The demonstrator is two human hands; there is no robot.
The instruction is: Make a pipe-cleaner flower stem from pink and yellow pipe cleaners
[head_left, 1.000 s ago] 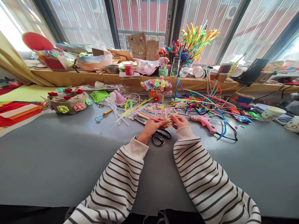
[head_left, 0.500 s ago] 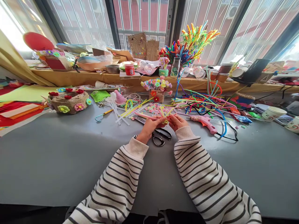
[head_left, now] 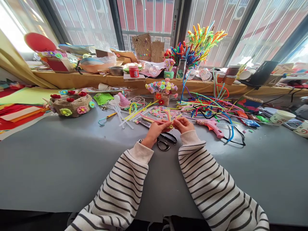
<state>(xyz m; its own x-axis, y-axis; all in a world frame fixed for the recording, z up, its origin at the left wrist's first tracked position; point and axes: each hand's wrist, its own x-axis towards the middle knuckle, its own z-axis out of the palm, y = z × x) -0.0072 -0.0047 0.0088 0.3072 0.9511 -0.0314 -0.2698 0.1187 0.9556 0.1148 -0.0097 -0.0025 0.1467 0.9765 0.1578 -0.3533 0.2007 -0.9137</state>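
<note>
Left hand [head_left: 156, 129] and right hand [head_left: 184, 124] both pinch a yellow pipe cleaner [head_left: 170, 121] between them, black scissors [head_left: 166, 141] just below on the surface [head_left: 60, 154].

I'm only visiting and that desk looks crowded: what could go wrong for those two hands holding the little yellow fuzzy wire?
The scissors lie on the table just under the left hand, so a lowered wrist could catch on them. The pink glue gun lies close beside the right hand; the sleeve might knock it. The yellow pipe cleaner pinched in both grips is short, and its wire ends may prick a finger.
</note>
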